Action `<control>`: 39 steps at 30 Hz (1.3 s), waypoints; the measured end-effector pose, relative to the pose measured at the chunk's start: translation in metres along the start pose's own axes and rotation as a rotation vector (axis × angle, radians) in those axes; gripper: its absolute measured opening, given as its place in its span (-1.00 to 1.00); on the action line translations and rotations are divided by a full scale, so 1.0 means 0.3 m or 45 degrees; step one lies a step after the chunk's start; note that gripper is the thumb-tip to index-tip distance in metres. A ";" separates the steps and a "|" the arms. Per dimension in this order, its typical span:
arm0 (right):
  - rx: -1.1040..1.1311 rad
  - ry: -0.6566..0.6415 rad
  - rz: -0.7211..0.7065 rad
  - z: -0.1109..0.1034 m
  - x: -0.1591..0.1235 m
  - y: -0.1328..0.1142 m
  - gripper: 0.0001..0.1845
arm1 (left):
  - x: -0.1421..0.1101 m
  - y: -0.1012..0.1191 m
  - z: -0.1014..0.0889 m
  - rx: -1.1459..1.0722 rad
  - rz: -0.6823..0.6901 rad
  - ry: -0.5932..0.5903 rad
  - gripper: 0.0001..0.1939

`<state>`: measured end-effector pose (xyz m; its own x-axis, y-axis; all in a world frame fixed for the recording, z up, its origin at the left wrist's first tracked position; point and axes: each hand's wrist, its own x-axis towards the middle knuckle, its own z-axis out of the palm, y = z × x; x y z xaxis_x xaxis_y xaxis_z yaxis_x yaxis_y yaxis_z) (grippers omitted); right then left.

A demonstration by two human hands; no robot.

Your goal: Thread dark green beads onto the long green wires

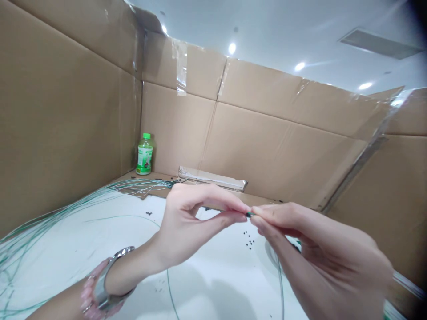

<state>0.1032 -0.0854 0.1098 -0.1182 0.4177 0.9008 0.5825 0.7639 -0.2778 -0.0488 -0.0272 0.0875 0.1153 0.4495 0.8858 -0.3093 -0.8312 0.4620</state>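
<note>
My left hand [191, 226] and my right hand [316, 249] meet at their fingertips in mid-air above the white table top [207, 284]. Both pinch, thumb against index finger. Between the fingertips shows a tiny dark piece [248, 214] with a bit of green wire [252, 214] beside it. The dark piece is at my left fingertips, the green wire at my right ones. Most of both is hidden by the fingers. Below the hands lie several tiny black pieces [248, 242] on the white surface.
A bundle of green and white wires [66, 209] runs along the left. A green-capped bottle [145, 154] stands in the back left corner. Cardboard walls [267, 133] enclose the table, with a flat cardboard strip [213, 178] at the back. Single wires [280, 284] trail in front.
</note>
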 end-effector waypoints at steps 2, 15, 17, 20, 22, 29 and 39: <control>0.070 0.062 0.004 0.011 0.000 0.003 -0.80 | 0.000 -0.004 0.004 -0.019 -0.003 0.043 -0.77; -0.460 0.013 -0.200 -0.001 -0.010 -0.012 -0.85 | -0.016 -0.006 -0.003 0.138 0.103 -0.001 -0.76; -0.554 -0.019 -0.243 -0.005 -0.010 -0.013 -0.87 | -0.015 -0.003 -0.005 0.164 0.093 -0.018 -0.77; -0.636 -0.075 -0.279 -0.015 -0.011 -0.013 -0.90 | -0.013 0.004 -0.007 0.208 0.079 -0.045 -0.78; -0.651 -0.101 -0.280 -0.021 -0.013 -0.010 -0.91 | -0.013 0.008 -0.008 0.236 0.073 -0.063 -0.78; -0.673 -0.123 -0.333 -0.028 -0.018 0.005 -0.88 | -0.010 0.014 -0.005 0.321 0.038 -0.060 -0.81; -0.714 -0.148 -0.368 -0.029 -0.011 0.011 -0.91 | 0.000 0.024 -0.012 0.502 0.133 -0.108 -0.84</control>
<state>0.1126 -0.0885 0.1087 -0.4015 0.3082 0.8625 0.8425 0.4937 0.2158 -0.0544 -0.0322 0.0908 0.1852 0.3415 0.9214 0.0602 -0.9398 0.3363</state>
